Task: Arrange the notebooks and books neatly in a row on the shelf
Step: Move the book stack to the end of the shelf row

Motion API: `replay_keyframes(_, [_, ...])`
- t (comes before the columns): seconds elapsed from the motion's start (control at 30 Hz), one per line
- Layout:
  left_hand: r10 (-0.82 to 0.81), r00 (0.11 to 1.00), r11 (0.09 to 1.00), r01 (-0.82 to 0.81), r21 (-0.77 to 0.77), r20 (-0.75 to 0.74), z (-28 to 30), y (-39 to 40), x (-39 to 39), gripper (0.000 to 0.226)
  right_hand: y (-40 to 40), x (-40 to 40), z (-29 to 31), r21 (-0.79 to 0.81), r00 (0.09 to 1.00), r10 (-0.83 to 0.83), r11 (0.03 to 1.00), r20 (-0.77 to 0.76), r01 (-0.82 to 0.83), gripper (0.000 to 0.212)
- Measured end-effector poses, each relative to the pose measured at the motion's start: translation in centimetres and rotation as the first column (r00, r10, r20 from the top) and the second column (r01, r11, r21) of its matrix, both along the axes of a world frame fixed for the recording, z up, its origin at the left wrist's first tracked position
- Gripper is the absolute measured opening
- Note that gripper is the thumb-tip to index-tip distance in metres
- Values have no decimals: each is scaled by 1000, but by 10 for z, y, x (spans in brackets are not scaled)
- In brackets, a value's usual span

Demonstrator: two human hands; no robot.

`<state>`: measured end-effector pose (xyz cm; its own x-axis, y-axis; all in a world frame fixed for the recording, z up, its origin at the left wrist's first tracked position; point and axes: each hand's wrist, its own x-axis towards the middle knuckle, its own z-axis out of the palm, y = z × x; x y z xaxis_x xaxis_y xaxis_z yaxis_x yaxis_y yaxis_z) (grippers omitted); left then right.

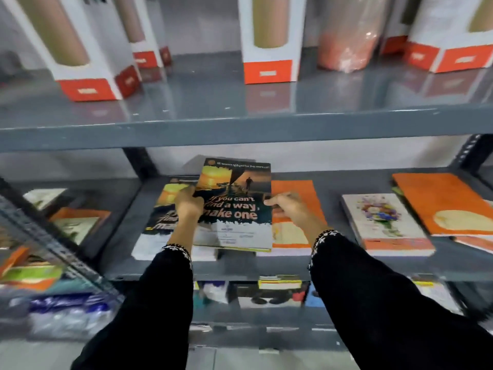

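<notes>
Both hands hold a notebook with a sunset cover [237, 206] reading "If you can't find a way, make one", lifted and tilted above the grey middle shelf [213, 273]. My left hand [188, 202] grips its left edge and my right hand [285, 205] its right edge. A matching sunset notebook [162, 209] lies flat beneath on the left, on a stack. To the right lie an orange book [296, 209], a white floral book [384, 220] and another orange book [442, 204].
White and orange boxes [269, 38] and a pink wrapped roll [346, 41] stand on the upper shelf [240, 129]. A neighbouring shelf unit at the left holds more books [77, 222]. Assorted items [277, 289] fill the lower shelf.
</notes>
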<state>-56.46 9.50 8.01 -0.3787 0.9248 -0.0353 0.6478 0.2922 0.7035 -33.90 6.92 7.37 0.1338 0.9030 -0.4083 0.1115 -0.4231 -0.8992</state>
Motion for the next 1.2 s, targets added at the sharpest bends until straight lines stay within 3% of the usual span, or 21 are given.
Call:
replay_keyframes(0.07, [49,999,999,-49,-11,-16,2,-1,-36,41,7,-35,-4,-32,998,61,998,-2,-61,25])
replay_keyframes(0.13, [95,995,995,-95,3,-8,-1,0,-70,41,17,-68,-8,-43,995,105,994,0,-105,8])
replay_keyframes(0.27, [122,991,991,-125,47,63,-9,4,-109,45,32,-107,-19,-39,990,135,990,47,-134,25])
replay_keyframes(0.3, [121,991,991,-124,48,63,-11,5,-114,45,34,-113,-20,-33,989,135,991,63,-133,29])
replay_keyframes(0.4, [118,993,993,-118,20,18,-18,8,-125,40,43,-127,-29,-69,972,162,986,173,-152,15])
replay_keyframes(0.57, [75,995,997,-75,-5,-66,-37,3,-126,42,46,-130,-43,-76,923,207,978,326,-192,25])
replay_keyframes(0.7, [199,979,980,-198,32,-36,-31,-6,-112,42,45,-121,-40,-21,929,196,980,313,-199,21])
replay_keyframes(0.87, [182,982,979,-175,107,-57,-19,-4,-46,40,47,-75,-27,130,938,164,969,307,-212,12])
replay_keyframes(0.93, [108,993,987,-101,123,-52,-19,3,2,36,46,-37,-22,175,952,105,971,288,-160,6])
replay_keyframes(1.07, [-89,995,982,96,162,-50,-25,9,120,37,41,64,-14,217,958,7,974,287,-72,17])
replay_keyframes(1.2, [-241,965,951,256,176,-102,-32,7,239,39,27,171,-19,183,937,-87,983,337,26,14])
